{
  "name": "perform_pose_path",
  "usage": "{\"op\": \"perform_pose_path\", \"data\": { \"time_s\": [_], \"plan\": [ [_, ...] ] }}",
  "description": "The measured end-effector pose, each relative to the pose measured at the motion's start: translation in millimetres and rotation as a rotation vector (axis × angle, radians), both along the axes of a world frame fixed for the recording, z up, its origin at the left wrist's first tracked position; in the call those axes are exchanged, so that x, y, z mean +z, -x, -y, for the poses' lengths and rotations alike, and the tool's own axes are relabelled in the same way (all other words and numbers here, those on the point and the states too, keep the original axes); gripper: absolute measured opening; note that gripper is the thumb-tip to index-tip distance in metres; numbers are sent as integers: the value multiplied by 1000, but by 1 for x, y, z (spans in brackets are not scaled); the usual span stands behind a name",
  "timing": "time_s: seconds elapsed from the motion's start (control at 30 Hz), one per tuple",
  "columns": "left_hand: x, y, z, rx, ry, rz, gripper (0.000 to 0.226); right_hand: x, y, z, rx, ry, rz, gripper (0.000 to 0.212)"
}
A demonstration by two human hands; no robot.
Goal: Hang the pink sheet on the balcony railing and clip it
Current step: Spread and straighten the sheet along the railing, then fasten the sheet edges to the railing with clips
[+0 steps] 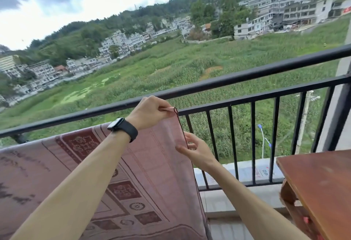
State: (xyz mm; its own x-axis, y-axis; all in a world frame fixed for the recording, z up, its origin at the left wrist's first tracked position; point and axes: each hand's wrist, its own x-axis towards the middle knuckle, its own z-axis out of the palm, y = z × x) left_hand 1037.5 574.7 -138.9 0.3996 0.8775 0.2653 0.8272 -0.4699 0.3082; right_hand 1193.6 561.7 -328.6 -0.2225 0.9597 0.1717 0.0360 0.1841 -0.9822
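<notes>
The pink sheet (155,156), patterned with dark red squares, hangs over the black balcony railing (247,72) on the left half and drapes toward me. My left hand (150,112), with a black watch on the wrist, pinches the sheet's top right corner at the rail. Lower down, my right hand (195,151) touches the sheet's dark-stitched right edge, fingers partly spread. No clip can be made out.
A brown wooden table (319,186) stands at the lower right, close to the railing bars. A wall post (341,122) closes the railing at the far right. Beyond the bars lie green fields and distant buildings.
</notes>
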Motion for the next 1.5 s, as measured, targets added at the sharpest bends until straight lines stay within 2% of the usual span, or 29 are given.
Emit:
{"op": "perform_pose_path", "data": {
  "time_s": [0.07, 0.13, 0.2, 0.33, 0.4, 0.5, 0.7, 0.73, 0.8, 0.87, 0.9, 1.0, 1.13, 1.3, 1.4, 1.5],
  "plan": [
    [0, 2, 0, 5, 2, -20, 13, 14, 0, -3, 17, -60, 2, 36],
    [-1, 4, 1, 11, 17, -35, 14, 17, 2, -4, -99, -95, 24, 12],
    [-3, 6, 4, 8, 24, -34, 13, 12, 4, -2, -233, -152, 11, 5],
    [-9, 4, 10, 21, -113, 68, 10, 4, 8, 0, -353, -219, -10, 10],
    [-10, 2, 11, 32, -204, 46, 10, 5, 14, -2, -396, -256, 37, 14],
    [-10, -2, 11, 40, -205, 46, 10, 7, 20, -3, -447, -269, 78, 25],
    [-9, -5, 15, 21, -160, -17, 18, 13, 1, 2, -263, -178, 80, 24],
    [-10, -8, 18, 9, -176, -45, 22, 13, -6, 6, -247, -187, 106, 25],
    [-17, -21, 22, -28, -339, -173, 26, 10, -26, 17, -266, -199, 164, 28],
    [-34, -43, 24, -123, -509, -296, 25, 1, -55, 33, -326, -192, 208, 32],
    [-48, -56, 23, -184, -531, -322, 24, -5, -71, 44, -367, -182, 234, 32],
    [-110, -101, 18, -319, -410, -327, 26, -29, -121, 86, -561, -149, 372, 26],
    [-203, -171, 18, -430, -184, -348, 30, -76, -184, 159, -883, -40, 689, 24],
    [-297, -254, 55, -633, 70, -347, 33, -127, -234, 256, -991, 288, 1065, 26],
    [-333, -288, 76, -735, 155, -348, 36, -144, -245, 294, -1059, 449, 1130, 30],
    [-360, -322, 96, -810, 168, -377, 36, -160, -252, 322, -1140, 622, 1098, 34]
  ]
}}
